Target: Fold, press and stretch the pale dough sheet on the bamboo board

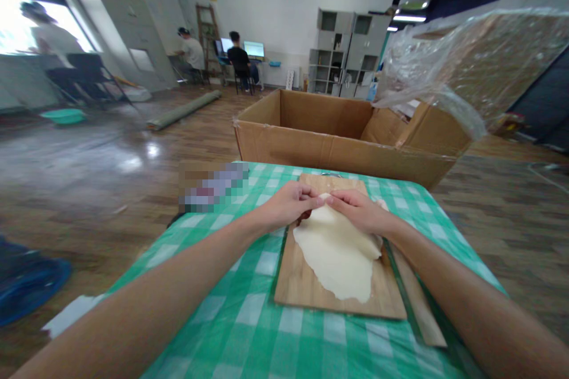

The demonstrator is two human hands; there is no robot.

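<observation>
A thin, pale sheet of dough (340, 257) with an uneven edge lies over a wooden cutting board (300, 284). At its far edge, my left hand (296, 204) pinches the dough between thumb and fingers. Right beside it, my right hand (360, 210) grips the same edge, the two thumbs almost touching. Under my right palm the dough looks folded or bunched, partly hidden by the hand. To the right of the board, below my right forearm, lies a flat wooden strip (418, 299).
A green and white checked cloth (240, 331) covers the table. Beyond the far edge stands a large open cardboard box (311, 145), with plastic-wrapped cardboard (502, 71) behind it. A blurred-out item (216, 186) is at the table's left edge. People sit farther back.
</observation>
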